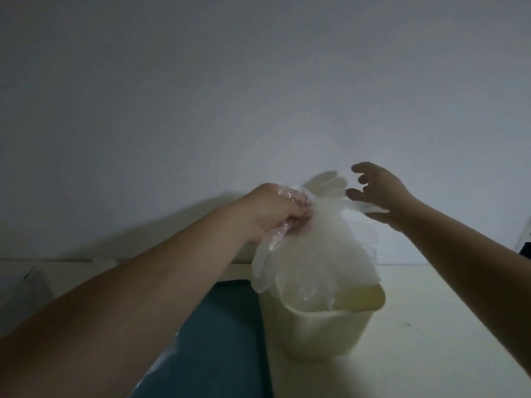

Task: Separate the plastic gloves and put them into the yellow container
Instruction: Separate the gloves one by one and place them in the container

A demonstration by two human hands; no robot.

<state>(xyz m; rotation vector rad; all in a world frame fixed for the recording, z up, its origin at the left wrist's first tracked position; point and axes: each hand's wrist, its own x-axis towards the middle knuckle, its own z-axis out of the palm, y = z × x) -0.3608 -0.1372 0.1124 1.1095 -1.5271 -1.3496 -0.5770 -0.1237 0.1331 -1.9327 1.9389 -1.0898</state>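
Observation:
My left hand (273, 211) grips a bunch of thin clear plastic gloves (316, 248) above the table. The bunch hangs down, and its lower ends reach into the pale yellow container (321, 334) standing on the table below. My right hand (379, 191) hovers just right of the bunch's top. Its fingers are spread and loosely bent, and their tips lie near one glove's fingers that stick up there. Whether they touch the plastic cannot be told.
A dark teal mat or bag (218, 340) lies left of the container, partly under my left forearm. The pale table (445, 326) meets a plain grey wall (258, 96) behind. A dark object (525, 251) shows at the right edge.

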